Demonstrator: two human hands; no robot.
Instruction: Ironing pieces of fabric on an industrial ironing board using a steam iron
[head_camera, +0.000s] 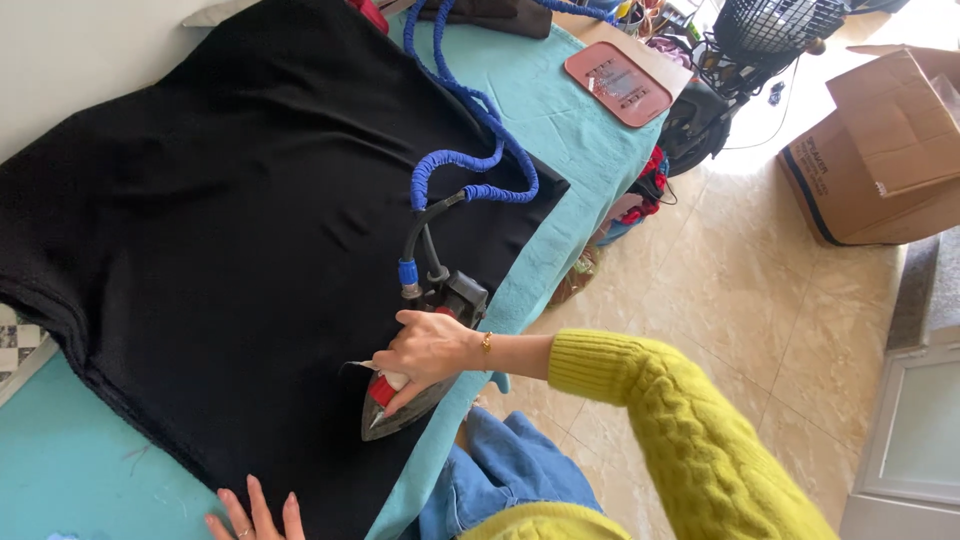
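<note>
Below the middle of the frame, the right hand (428, 350) is wrapped around the handle of a steam iron (418, 385), fingers curled shut over it, a gold bracelet at the wrist and a yellow knitted sleeve (680, 420) running off to the lower right. The iron's long axis runs from upper right to lower left, its pointed tip aimed at the lower left of the frame, toward the near hem of the black garment (230, 230) it rests on. From the rear of the iron a black hose rises and joins a coiled blue cord (470, 160) that loops toward the top of the frame.

At the bottom edge, left of centre, only the fingertips of the left hand (255, 520) show; they lie spread flat on the black cloth, holding nothing. That hand sits lower left of the iron, roughly where its tip points, with a stretch of garment between them.

The garment covers most of the teal ironing table (560, 120). A pink iron rest (617, 83) lies at the upper right of the table; 1 cardboard box (880, 150) stands on the tiled floor beyond.
</note>
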